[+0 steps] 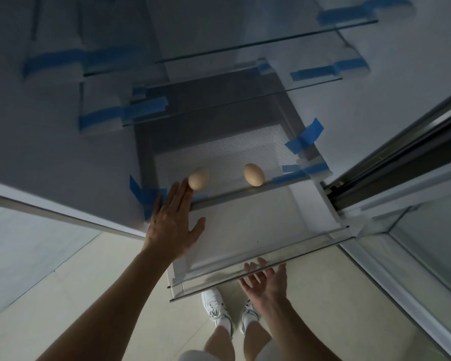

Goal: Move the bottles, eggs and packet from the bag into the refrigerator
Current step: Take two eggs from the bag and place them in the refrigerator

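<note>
Two tan eggs lie on a glass shelf [245, 194] inside the open refrigerator: one egg [199, 178] at the left, the other egg [254, 174] to its right. My left hand [173, 222] reaches in flat, fingers apart, with its fingertips touching the left egg. My right hand [266, 278] hovers lower, palm up and fingers spread, under the front edge of the lower glass shelf [297, 252], holding nothing. No bag, bottles or packet are in view.
Higher glass shelves [245, 100] are held with blue tape [306, 135]. The fridge's white side wall [63, 152] is at left, and a door edge with a dark seal [401, 157] at right. My feet in white shoes [215, 307] stand on the beige floor.
</note>
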Demonstrator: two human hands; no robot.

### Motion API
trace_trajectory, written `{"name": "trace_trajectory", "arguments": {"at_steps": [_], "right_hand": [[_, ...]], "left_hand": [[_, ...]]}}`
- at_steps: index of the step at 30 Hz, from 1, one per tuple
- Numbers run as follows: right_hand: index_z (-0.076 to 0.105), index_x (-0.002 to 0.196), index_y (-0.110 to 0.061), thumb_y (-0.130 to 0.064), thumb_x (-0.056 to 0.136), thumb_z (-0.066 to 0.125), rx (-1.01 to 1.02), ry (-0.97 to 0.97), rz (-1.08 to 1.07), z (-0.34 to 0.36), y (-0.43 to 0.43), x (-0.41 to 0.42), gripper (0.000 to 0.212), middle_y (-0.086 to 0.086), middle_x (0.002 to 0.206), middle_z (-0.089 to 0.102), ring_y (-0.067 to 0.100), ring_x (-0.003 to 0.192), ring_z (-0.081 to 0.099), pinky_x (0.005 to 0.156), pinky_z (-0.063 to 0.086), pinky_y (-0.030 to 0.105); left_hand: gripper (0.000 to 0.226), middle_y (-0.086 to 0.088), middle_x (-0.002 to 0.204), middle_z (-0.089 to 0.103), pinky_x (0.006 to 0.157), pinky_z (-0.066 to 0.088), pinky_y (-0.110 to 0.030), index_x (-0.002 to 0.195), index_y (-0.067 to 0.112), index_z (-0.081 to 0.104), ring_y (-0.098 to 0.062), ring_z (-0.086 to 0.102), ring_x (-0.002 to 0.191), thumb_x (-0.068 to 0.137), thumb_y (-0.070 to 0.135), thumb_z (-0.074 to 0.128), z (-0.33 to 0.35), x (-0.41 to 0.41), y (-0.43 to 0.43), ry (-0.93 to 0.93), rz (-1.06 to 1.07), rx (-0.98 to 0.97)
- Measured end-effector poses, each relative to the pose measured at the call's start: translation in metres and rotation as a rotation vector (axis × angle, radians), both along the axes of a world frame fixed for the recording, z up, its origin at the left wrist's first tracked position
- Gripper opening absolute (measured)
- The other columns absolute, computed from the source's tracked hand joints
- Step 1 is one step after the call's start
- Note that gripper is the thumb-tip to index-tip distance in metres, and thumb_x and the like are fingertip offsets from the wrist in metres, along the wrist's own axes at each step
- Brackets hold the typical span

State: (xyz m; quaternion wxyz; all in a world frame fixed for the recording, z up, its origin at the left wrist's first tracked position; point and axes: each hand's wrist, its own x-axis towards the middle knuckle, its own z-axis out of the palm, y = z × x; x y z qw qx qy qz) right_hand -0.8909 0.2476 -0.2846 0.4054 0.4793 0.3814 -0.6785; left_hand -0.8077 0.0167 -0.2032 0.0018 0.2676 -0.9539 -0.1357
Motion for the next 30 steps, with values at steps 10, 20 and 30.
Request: {"name": "trace_trajectory", "arguments": {"at_steps": [10,20,30], "right_hand": [[0.059,0.08,-0.013,-0.046,0.094,0.043,0.031,-0.004,-0.021,-0.008,0.027,0.018,0.04,0.011,0.082,0.057,0.028,0.079,0.06,0.101,0.037,0.049],[0.063,0.106,-0.007,-0.043,0.1,0.046,0.022,-0.027,-0.005,-0.007,0.036,0.021,0.041,0.018,0.104,0.061,0.033,0.091,0.063,0.085,0.049,0.044],[0.06,0.103,-0.005,-0.037,0.099,0.051,0.316,0.188,0.135,0.085,0.11,-0.013,0.033,0.017,0.099,0.062,0.03,0.085,0.06,0.073,0.049,0.039]], "left_hand": [[0.083,-0.003,0.165,0.017,0.122,0.006,-0.049,0.157,0.011,0.019,-0.021,0.009,0.153,0.092,0.061,0.027,-0.003,0.0,0.001,0.023,-0.008,-0.022],[0.083,-0.002,0.165,0.019,0.122,0.009,-0.05,0.157,0.012,0.021,-0.021,0.009,0.153,0.091,0.062,0.028,-0.004,0.0,-0.001,0.04,-0.007,-0.011],[0.073,-0.009,0.16,0.032,0.119,0.026,-0.055,0.152,0.012,0.033,-0.025,0.025,0.149,0.094,0.052,0.052,0.012,0.002,0.001,0.142,0.061,0.16]]}}
